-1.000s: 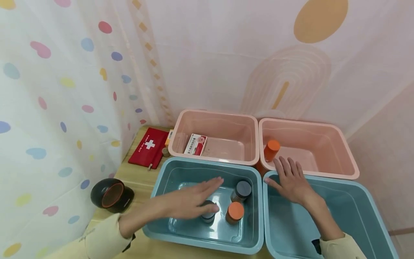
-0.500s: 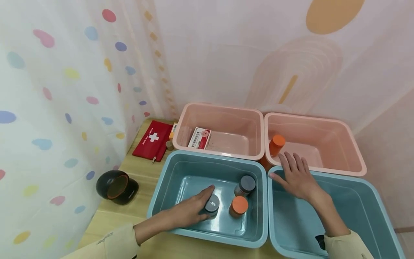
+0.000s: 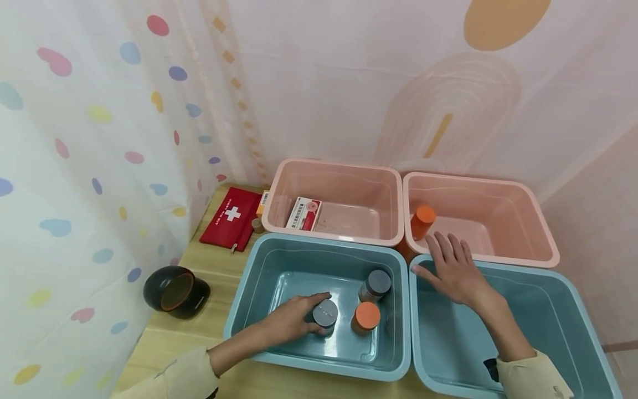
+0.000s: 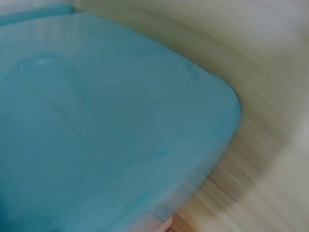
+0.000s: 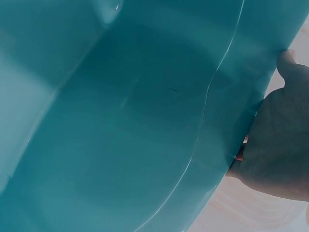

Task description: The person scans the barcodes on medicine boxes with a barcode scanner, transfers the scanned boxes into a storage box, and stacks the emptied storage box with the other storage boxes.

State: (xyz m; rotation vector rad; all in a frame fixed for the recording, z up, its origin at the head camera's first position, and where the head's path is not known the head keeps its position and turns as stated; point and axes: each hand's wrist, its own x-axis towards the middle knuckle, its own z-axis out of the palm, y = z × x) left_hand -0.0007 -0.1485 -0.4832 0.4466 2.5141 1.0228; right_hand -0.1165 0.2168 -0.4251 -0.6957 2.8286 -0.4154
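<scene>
My left hand (image 3: 291, 318) reaches into the left blue bin (image 3: 249, 277) and grips a jar with a grey lid (image 3: 325, 313), fingers on its far side and thumb on its near side. Beside it stand an orange-lidded jar (image 3: 366, 317) and a second grey-lidded jar (image 3: 376, 284). My right hand (image 3: 458, 275) lies with spread fingers over the back rim of the right blue bin (image 3: 543, 277), holding nothing. Its thumb and palm show at that rim in the right wrist view. The left wrist view has only the blurred bin wall (image 4: 120, 111), with the hand out of sight.
Behind stand two pink bins: the left one (image 3: 349, 221) holds a medicine box (image 3: 304, 214), the right one (image 3: 498, 221) an orange-capped bottle (image 3: 422, 220). At left lie a red first aid pouch (image 3: 229, 219) and a black rounded object (image 3: 176, 292). A patterned curtain (image 3: 324, 100) hangs behind.
My left hand has lowered from above the grey-lidded jar and closed its fingers and thumb round it. My right hand has stayed at the right blue bin's rim. The head view has shifted slightly.
</scene>
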